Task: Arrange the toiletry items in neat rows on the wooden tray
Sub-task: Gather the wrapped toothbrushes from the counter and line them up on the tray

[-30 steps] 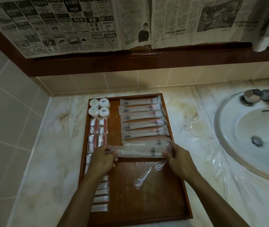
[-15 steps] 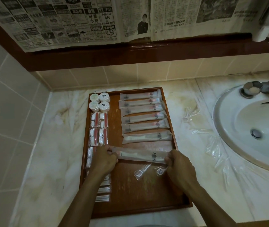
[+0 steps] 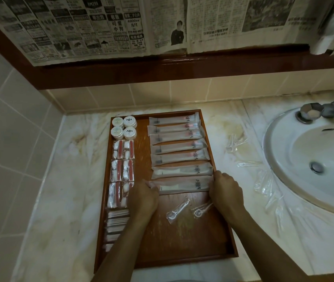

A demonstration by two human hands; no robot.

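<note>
We have just lowered the toothbrush packet (image 3: 184, 184), both hands (image 3: 144, 195) (image 3: 226, 189) pinching its ends, extending the row beyond our knuckles.

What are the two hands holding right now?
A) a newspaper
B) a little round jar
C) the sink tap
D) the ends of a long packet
D: the left hand and right hand each pinch one end of the nearest long packet on the wooden tray.

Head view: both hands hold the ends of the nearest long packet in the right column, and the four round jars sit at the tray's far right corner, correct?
Not quite. The head view shows the round jars at the far left corner of the tray. The left hand and right hand do hold the nearest long packet by its ends.
</note>
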